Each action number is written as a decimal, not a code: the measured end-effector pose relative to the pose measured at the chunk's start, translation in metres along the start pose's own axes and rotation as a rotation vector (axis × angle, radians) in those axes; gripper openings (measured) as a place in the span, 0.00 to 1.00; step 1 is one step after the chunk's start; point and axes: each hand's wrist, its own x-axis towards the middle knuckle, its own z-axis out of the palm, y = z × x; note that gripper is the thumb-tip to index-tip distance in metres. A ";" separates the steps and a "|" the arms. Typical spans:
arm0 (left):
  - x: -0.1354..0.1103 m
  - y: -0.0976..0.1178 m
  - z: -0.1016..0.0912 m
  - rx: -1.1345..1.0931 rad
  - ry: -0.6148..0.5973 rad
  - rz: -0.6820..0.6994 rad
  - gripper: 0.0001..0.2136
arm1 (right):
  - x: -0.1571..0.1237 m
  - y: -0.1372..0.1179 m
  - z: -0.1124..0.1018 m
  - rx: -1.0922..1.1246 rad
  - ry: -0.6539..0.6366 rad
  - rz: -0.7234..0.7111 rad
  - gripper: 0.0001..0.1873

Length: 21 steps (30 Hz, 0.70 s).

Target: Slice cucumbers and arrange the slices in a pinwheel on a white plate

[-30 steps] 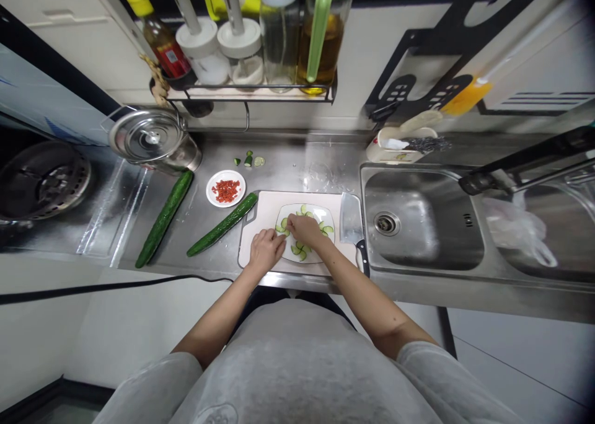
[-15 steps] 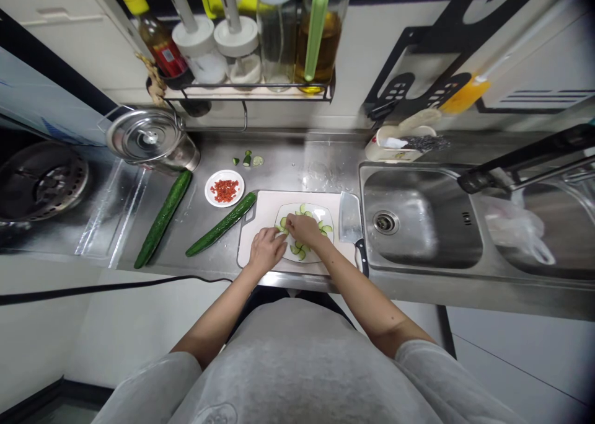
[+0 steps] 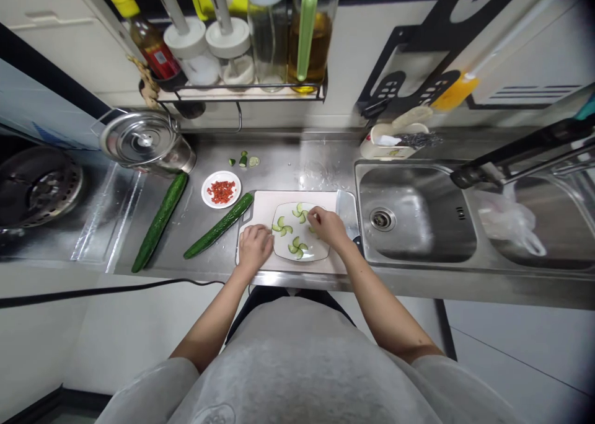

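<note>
Thin green-edged cucumber slices lie in small pinwheel clusters on a clear-edged white plate. That plate rests on a pale cutting board. Over the plate's right side is my right hand, fingertips pinched together; whatever is between them is too small to make out. It partly covers a cluster there. My left hand lies on the board against the plate's left edge, fingers stretched out and holding nothing. A knife lies along the board's right side, its handle partly hidden by my right wrist.
Two whole cucumbers lie left of the board. Behind them are a white dish of chopped red pieces and cucumber ends. A lidded steel pot stands back left; the sink is to the right.
My right hand has moved from the plate's left side to its right side. My left hand has shifted left and down off the plate, uncovering the left slice cluster. The view shifted slightly.
</note>
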 end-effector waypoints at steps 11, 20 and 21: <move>-0.010 -0.002 0.004 -0.053 0.090 0.068 0.11 | -0.052 0.023 0.003 0.005 0.054 0.086 0.17; -0.013 0.016 0.007 -0.018 0.009 0.166 0.14 | -0.046 -0.027 0.030 -0.138 -0.217 -0.132 0.21; -0.012 0.017 0.007 -0.010 -0.003 0.170 0.15 | -0.044 -0.028 0.032 -0.158 -0.230 -0.136 0.22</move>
